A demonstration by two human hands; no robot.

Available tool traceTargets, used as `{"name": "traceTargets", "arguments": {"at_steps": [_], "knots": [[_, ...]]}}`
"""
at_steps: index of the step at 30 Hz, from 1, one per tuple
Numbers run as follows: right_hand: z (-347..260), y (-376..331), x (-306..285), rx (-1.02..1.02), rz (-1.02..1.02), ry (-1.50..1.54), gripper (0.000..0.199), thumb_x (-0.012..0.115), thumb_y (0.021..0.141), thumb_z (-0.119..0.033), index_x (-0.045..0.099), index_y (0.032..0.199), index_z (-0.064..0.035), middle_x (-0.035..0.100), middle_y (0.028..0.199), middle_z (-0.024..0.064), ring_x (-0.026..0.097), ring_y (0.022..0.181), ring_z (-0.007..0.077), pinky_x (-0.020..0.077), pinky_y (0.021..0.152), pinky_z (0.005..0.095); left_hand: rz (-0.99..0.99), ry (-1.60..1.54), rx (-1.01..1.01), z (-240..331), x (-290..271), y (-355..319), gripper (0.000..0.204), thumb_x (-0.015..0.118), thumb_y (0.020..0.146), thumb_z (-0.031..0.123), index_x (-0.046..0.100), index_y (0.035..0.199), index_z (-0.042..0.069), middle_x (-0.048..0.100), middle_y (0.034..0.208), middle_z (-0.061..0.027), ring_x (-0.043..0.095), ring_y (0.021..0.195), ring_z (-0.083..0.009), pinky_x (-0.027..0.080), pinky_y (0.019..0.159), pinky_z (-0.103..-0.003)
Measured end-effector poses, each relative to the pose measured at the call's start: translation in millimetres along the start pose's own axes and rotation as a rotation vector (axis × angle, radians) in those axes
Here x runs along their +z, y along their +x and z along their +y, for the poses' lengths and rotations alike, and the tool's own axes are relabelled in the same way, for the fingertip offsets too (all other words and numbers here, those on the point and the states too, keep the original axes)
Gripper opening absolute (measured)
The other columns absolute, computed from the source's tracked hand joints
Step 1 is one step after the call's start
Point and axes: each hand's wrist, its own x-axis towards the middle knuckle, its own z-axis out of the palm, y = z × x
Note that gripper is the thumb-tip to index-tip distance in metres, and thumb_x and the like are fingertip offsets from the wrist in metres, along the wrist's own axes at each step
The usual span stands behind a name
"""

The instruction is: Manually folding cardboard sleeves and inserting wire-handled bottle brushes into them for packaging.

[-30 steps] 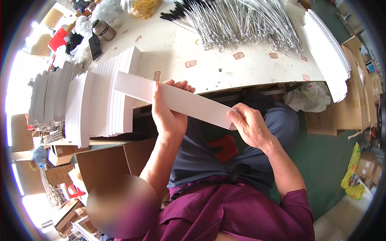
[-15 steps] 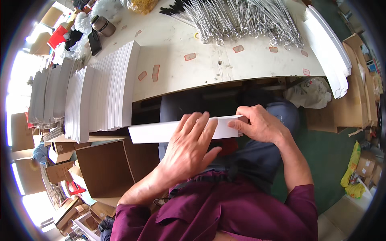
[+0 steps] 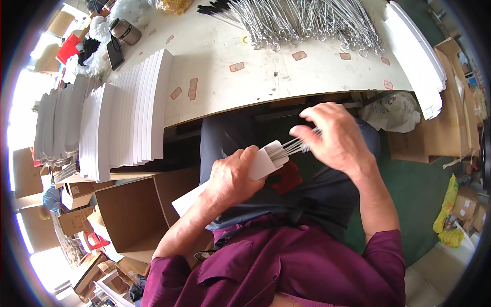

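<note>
A long narrow white box (image 3: 262,165) slants across my lap, and my left hand (image 3: 232,176) is closed around it near its upper end. That end stands open with its flap out. Several thin metal wires (image 3: 291,148), which look like brush stems, stick out of it toward the upper right. Over their outer ends is my right hand (image 3: 332,135), slightly blurred, thumb and forefinger spread apart with a gap between them. The box's lower end passes behind my left forearm.
Wire-stemmed brushes with looped ends (image 3: 307,25) lie heaped at the table's far side. White boxes (image 3: 138,107) stand in rows at left, and more white pieces (image 3: 414,56) lie at right. An open brown carton (image 3: 128,215) sits left of my legs. A flask (image 3: 125,31) stands far left.
The box has turned from nearly level to slanted, its right end now raised and open with wires showing. My left hand now grips it; my right hand has come off its end, moving up.
</note>
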Motion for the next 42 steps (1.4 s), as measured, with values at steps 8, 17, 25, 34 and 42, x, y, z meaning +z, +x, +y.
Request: {"name": "traceTargets", "arguments": {"at_steps": [8, 17, 25, 34, 42], "knots": [[3.8, -30.1, 47.0, 0.280, 0.123, 0.544, 0.017, 0.057, 0.107, -0.012, 0.066, 0.104, 0.0028, 0.073, 0.089, 0.0192, 0.074, 0.083, 0.0328, 0.0572, 0.072, 0.0366, 0.023, -0.028, -0.043, -1.9, 10.4, 4.0, 0.052, 0.084, 0.078, 0.025, 0.061, 0.120, 0.006, 0.072, 0.097, -0.0171, 0.073, 0.087, -0.0369, 0.060, 0.073, -0.047], [-21.9, -34.5, 69.8, 0.390, 0.069, 0.878, 0.018, 0.056, 0.108, -0.009, 0.066, 0.119, 0.0006, 0.076, 0.104, 0.0123, 0.073, 0.096, 0.0205, 0.0570, 0.087, 0.0317, 0.052, -0.051, -0.022, -3.0, 20.1, -0.2, 0.051, 0.085, 0.076, 0.023, 0.061, 0.119, 0.005, 0.072, 0.093, -0.0152, 0.074, 0.082, -0.0355, 0.060, 0.070, -0.047], [-26.0, -37.7, 79.6, 0.503, 0.084, 0.976, 0.018, 0.067, 0.103, -0.011, 0.067, 0.117, 0.0016, 0.076, 0.104, 0.0134, 0.073, 0.097, 0.0162, 0.0583, 0.084, 0.0299, 0.066, -0.071, -0.043, -3.1, 15.8, -1.1, 0.054, 0.085, 0.076, 0.023, 0.061, 0.121, 0.004, 0.072, 0.095, -0.0156, 0.074, 0.084, -0.0350, 0.061, 0.072, -0.046], [-23.2, -35.3, 74.1, 0.165, 0.146, 0.405, 0.009, 0.071, 0.093, -0.002, 0.069, 0.101, 0.0011, 0.074, 0.097, 0.0156, 0.074, 0.082, 0.0307, 0.0592, 0.070, 0.0352, 0.061, -0.058, -0.046, -7.5, 21.6, -2.1, 0.058, 0.086, 0.077, 0.024, 0.060, 0.125, 0.005, 0.072, 0.097, -0.0157, 0.074, 0.085, -0.0347, 0.061, 0.073, -0.045], [-15.1, -38.2, 77.8, 0.369, -0.001, 0.774, 0.007, 0.068, 0.097, -0.003, 0.067, 0.100, 0.0030, 0.075, 0.104, 0.0119, 0.073, 0.084, 0.0169, 0.0573, 0.073, 0.0302, 0.068, -0.077, 0.000, -8.3, 19.8, -3.2, 0.056, 0.085, 0.077, 0.022, 0.061, 0.124, 0.005, 0.071, 0.092, -0.0152, 0.074, 0.081, -0.0343, 0.062, 0.069, -0.045]]}}
